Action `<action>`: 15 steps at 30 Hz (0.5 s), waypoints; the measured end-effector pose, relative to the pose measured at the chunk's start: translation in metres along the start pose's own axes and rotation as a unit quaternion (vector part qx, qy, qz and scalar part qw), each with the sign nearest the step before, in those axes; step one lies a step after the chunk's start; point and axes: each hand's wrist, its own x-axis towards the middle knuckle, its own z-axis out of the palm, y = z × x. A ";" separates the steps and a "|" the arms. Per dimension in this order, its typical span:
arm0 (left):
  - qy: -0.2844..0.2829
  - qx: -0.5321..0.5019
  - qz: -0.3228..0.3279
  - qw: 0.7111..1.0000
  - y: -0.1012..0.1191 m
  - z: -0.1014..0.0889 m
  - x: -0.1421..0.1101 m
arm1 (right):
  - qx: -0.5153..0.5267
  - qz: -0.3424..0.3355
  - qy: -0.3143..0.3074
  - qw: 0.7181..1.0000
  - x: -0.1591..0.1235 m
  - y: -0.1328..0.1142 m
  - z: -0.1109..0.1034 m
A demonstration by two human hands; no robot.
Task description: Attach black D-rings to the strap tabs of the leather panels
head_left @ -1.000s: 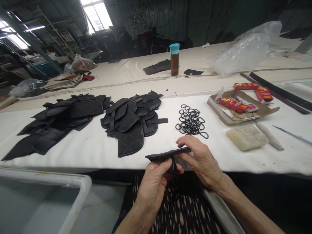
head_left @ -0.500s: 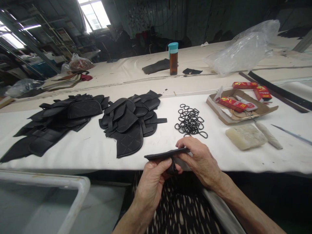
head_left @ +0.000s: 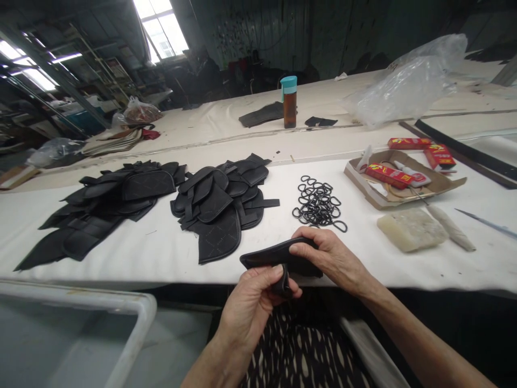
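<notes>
Holds the black panel [head_left: 277, 256] at the near edge of the surface [head_left: 407, 272], clamping its curled strap [head_left: 286, 285] in the grip of the left hand [head_left: 252, 293] and its right end in the right hand [head_left: 334, 257], apparently to keep the strap bent outward.

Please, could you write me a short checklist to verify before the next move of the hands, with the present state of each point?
1. Left hand grips the folded strip: ok, pinched with the thumb on top.
2. Right hand holds the black piece: ok, at its right end.
3. Ring inside the strip's fold: cannot tell, the inside is hidden.
4. Black rings lie separated: not ok, most overlap in a heap.
5. Thin pointed tool away from both hands: ok, at the far right.
6. Bottle upright: ok.
</notes>
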 end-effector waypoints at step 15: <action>0.015 0.042 0.052 0.998 -0.007 0.002 0.013 | -0.002 0.020 0.052 0.998 -0.001 0.006 0.003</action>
